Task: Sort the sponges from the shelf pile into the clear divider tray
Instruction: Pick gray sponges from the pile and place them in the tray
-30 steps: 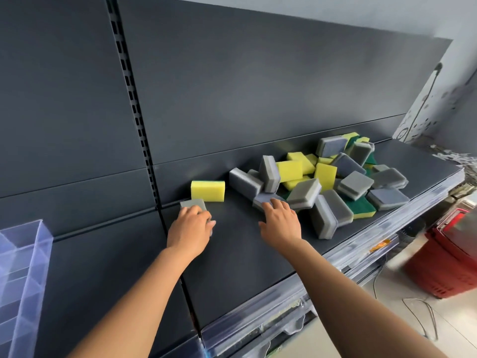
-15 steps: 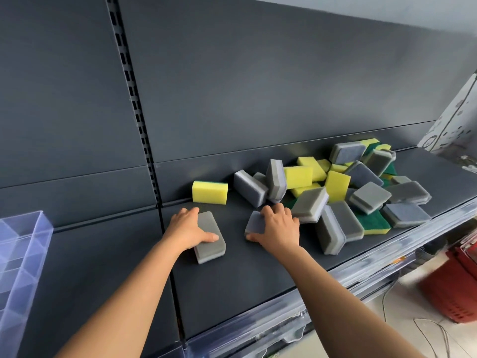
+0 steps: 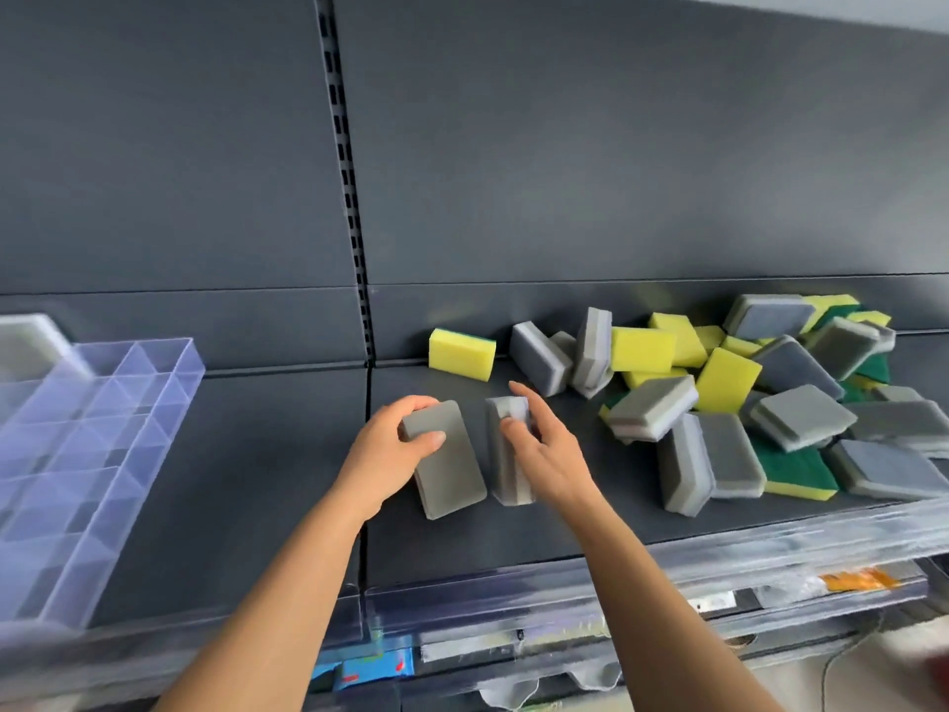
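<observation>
My left hand point(image 3: 386, 457) grips a flat grey sponge point(image 3: 452, 470) at its far end, thumb on top. Just to its right, my right hand point(image 3: 547, 447) pinches a second grey sponge point(image 3: 506, 472) that stands on its long edge, fingers partly spread. Both sponges rest on the dark shelf point(image 3: 565, 511), left of the pile of grey, yellow and green sponges point(image 3: 729, 398). A lone yellow sponge point(image 3: 461, 353) leans against the back panel. The clear divider tray point(image 3: 102, 418) sits on the shelf at the far left with a grey sponge point(image 3: 28, 341) in its far corner.
A slotted upright point(image 3: 349, 187) splits the dark back panel. Along the shelf's front edge runs a clear plastic strip point(image 3: 667, 567). Blue labels point(image 3: 375, 662) and an orange one point(image 3: 855, 578) hang below. A gap between shelf sections point(image 3: 365, 552) lies under my left forearm.
Both hands pulled their grey sponges away from the pile toward me and leftward. The right-hand sponge now stands on edge. The view swung left, showing more of the tray.
</observation>
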